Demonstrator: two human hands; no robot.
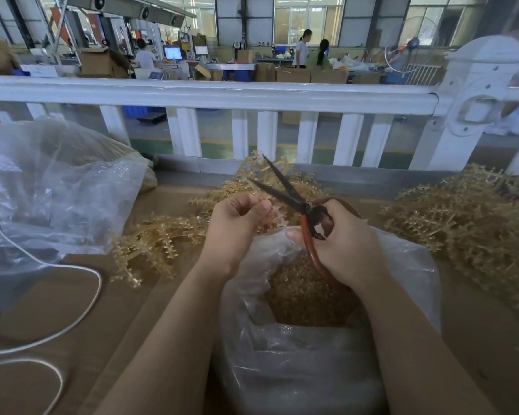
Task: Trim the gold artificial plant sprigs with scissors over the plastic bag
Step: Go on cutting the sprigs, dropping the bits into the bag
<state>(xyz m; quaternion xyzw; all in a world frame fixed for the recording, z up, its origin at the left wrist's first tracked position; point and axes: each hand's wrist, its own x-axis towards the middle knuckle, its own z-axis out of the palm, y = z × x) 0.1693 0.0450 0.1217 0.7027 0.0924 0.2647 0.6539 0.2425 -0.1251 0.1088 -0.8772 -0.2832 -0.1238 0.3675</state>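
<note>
Factory floor beyond a white railing (pixel 210 94); brown worktop (pixel 72 310) in front. The plastic bag (pixel 408 265) stands open at 6 o'clock, directly beneath both hands, evidently so cut pieces drop in. The left hand (pixel 237 223) pinches a gold sprig (pixel 270 218) above the bag mouth. The right hand (pixel 342 244) grips the red-handled scissors (pixel 285 190), blades parted toward 11 o'clock. Untrimmed sprigs (pixel 462 223) lie heaped at 3 o'clock, within reach.

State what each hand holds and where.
Left hand pinches a gold sprig near its stem; right hand grips the scissors by their red handle loops.
</note>
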